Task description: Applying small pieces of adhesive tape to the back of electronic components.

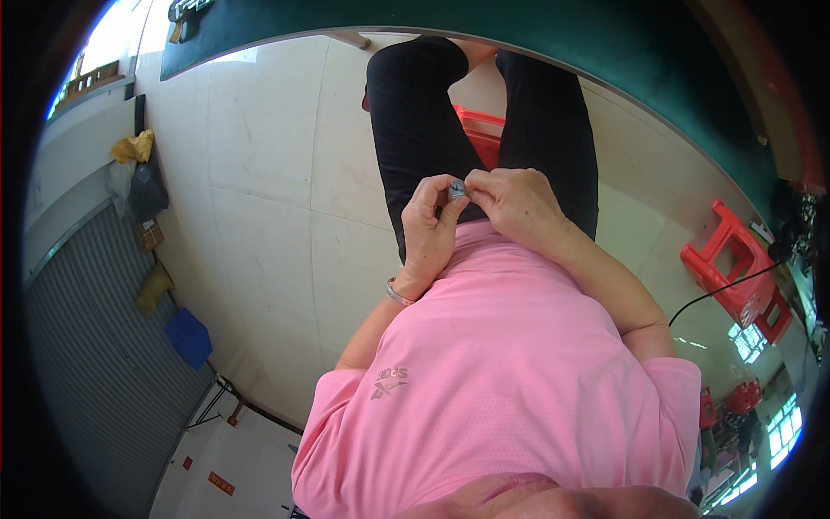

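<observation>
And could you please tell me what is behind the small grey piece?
Behind the small grey piece are the black trousers, with a red plastic object farther off. The piece, left hand and right hand hide what lies directly behind them.

Pink short-sleeved tee (510,346), kinda textured, greyish logo (389,383) up top, black pants (424,108), silver bangle (398,292).

Pale tiled flr (268,208), grey ribbed shutter (104,346) on L, 1 green tbl (553,28) ahead, red stool (741,307) R.
</observation>
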